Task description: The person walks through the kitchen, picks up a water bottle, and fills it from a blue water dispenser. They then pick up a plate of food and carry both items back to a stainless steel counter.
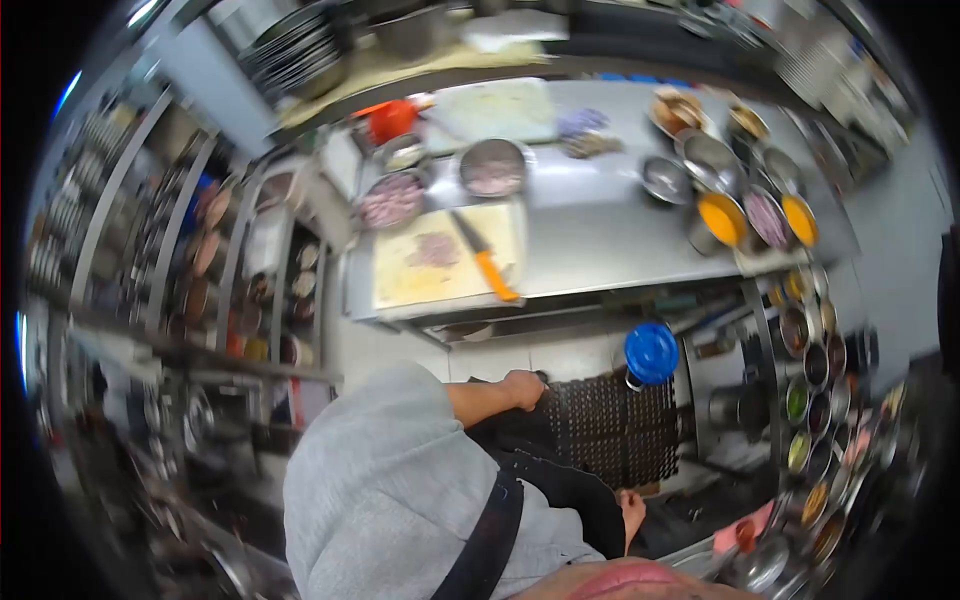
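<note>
My left hand [522, 390] is low in front of my body, below the steel table's front edge. Its fingers are curled closed, and a small dark thing shows at their tip, too small to name. My right hand [631, 512] hangs beside my dark trousers, partly hidden, and its fingers do not show well enough to judge. Nearest on the table is a pale cutting board [400, 285] with chopped pinkish pieces [434, 250]. A knife [485, 262] with an orange handle lies across the board's right side, touched by neither hand.
Behind the board are a bowl of pink pieces [392, 200] and a steel pot [492, 168]. Metal containers [722, 218] crowd the table's right end. A blue-lidded bucket [651, 353] stands by a dark perforated floor mat [610, 425]. Loaded shelves [150, 215] line the left.
</note>
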A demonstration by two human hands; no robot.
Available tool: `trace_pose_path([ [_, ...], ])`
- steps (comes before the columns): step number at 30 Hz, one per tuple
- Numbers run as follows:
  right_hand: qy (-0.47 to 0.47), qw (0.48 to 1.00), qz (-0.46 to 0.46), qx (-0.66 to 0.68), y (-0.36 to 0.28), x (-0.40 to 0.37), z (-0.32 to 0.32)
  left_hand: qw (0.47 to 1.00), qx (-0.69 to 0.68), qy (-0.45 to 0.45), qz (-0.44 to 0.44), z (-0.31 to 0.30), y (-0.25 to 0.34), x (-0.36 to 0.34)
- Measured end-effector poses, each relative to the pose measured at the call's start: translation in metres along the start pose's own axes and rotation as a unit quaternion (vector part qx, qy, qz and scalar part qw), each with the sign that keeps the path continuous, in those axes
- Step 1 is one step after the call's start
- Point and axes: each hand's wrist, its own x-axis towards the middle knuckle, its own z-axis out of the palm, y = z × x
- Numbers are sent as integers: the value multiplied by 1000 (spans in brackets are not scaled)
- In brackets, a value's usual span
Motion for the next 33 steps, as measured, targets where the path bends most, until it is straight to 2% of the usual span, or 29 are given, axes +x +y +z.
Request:
trace_pose_path([
  [4,-86,995,-44,-38,-72,-28,47,995,-64,26,-76,32,-94,-78],
  [6,-104,973,-196,-65,-127,-49,83,988,-110,34,-106,55,-149,-113],
  [7,-146,965,-211,-48,-182,-73,98,981,-142,31,-127,70,-177,-131],
  [8,-153,962,-220,-55,-213,-81,125,971,-178,26,-160,84,-205,-150],
  [10,-255,928,-201,-182,-265,-103,189,948,-236,46,-207,112,-263,-196],
  [11,-261,925,-207,-184,-292,-119,223,942,-256,53,-212,136,-300,-212],
  [13,-323,886,-280,-177,-351,-150,300,928,-288,77,-222,180,-371,-247],
  [14,-328,885,-284,-169,-382,-162,351,906,-317,111,-259,199,-404,-268],
  [15,-361,857,-325,-170,-402,-176,383,887,-345,116,-284,205,-433,-295],
  [16,-394,825,-369,-168,-420,-187,408,865,-373,125,-311,203,-458,-319],
  [18,-435,814,-356,-146,-470,-212,456,827,-383,155,-381,187,-501,-373],
  [20,-472,817,-300,-140,-520,-230,486,815,-370,142,-423,166,-546,-418],
  [22,-461,805,-344,-148,-550,-229,521,800,-367,156,-448,154,-592,-446],
  [25,-446,817,-335,-149,-587,-229,556,782,-382,194,-452,124,-652,-469],
  [30,-435,833,-320,-123,-635,-232,580,794,-367,184,-449,53,-742,-439],
  [33,-420,845,-315,-103,-645,-206,624,814,-345,187,-428,2,-798,-401],
])
